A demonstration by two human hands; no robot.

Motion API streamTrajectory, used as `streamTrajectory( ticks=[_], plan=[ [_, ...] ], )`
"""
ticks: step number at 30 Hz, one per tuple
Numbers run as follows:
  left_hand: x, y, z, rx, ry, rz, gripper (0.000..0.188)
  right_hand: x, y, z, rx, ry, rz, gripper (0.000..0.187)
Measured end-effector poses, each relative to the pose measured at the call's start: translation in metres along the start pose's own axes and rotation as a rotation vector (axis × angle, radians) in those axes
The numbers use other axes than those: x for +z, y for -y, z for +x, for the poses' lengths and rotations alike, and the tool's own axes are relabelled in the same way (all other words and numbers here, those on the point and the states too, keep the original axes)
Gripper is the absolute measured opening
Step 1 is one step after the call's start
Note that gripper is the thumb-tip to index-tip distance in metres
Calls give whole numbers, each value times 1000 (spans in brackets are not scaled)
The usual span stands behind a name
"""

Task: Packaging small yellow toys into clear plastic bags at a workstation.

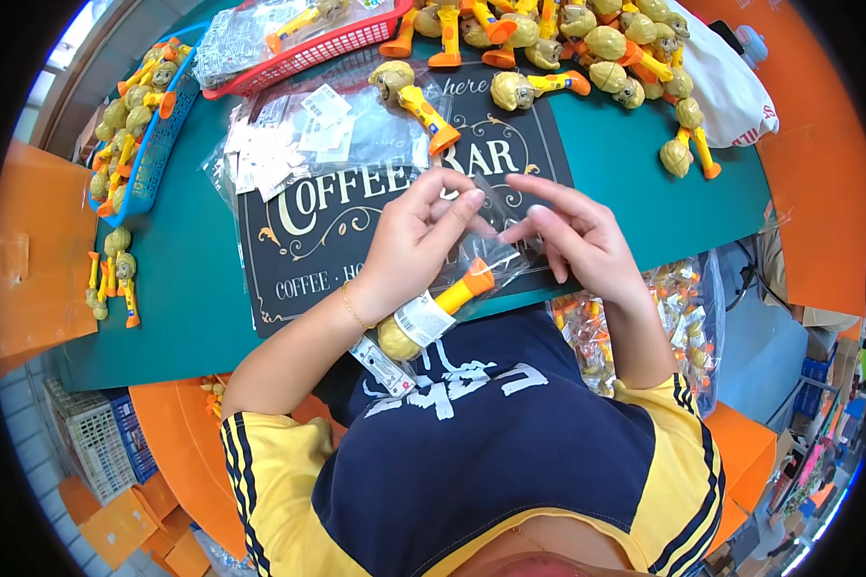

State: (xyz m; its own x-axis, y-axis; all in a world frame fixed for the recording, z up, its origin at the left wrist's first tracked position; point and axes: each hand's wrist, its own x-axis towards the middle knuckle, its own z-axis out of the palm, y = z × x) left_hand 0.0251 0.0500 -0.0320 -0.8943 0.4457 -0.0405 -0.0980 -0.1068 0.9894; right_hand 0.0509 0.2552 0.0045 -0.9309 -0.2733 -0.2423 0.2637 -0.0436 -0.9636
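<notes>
My left hand (421, 236) pinches the upper edge of a clear plastic bag (510, 252) between thumb and fingers. Inside the bag lies a doll-headed toy (467, 287) with a yellow stem, an orange flared end and a golden head. A white label (423, 319) covers part of it, and a printed card strip (383, 367) shows beside the head. My right hand (587, 240) is at the bag's right side, fingers apart, one fingertip at the film. Whether that fingertip touches the film is hard to tell. The bag hangs above the table's front edge, close to my shirt.
A dark printed mat (318, 260) covers part of the green table (188, 279). Labels (327, 120) and clear bags lie on it. Similar toys (606, 43) are heaped at the back, near a red basket (308, 48). A blue basket (149, 159) of toys stands left; bagged toys (678, 308) sit lower right.
</notes>
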Motion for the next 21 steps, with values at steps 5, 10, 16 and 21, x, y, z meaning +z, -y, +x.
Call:
streamTrajectory(
  ticks=[5,10,16,21],
  plan=[
    [8,5,1,96,-75,-136,15,-4,-12,-12,-322,93,-494,40],
    [5,3,-3,36,-71,-64,15,-6,-11,-14,-231,33,-247,28],
    [8,0,-3,127,-118,-96,20,1,-4,5,-653,-312,-686,10],
    [10,-2,-4,252,-153,177,17,29,5,14,-766,-373,-979,13]
  ],
)
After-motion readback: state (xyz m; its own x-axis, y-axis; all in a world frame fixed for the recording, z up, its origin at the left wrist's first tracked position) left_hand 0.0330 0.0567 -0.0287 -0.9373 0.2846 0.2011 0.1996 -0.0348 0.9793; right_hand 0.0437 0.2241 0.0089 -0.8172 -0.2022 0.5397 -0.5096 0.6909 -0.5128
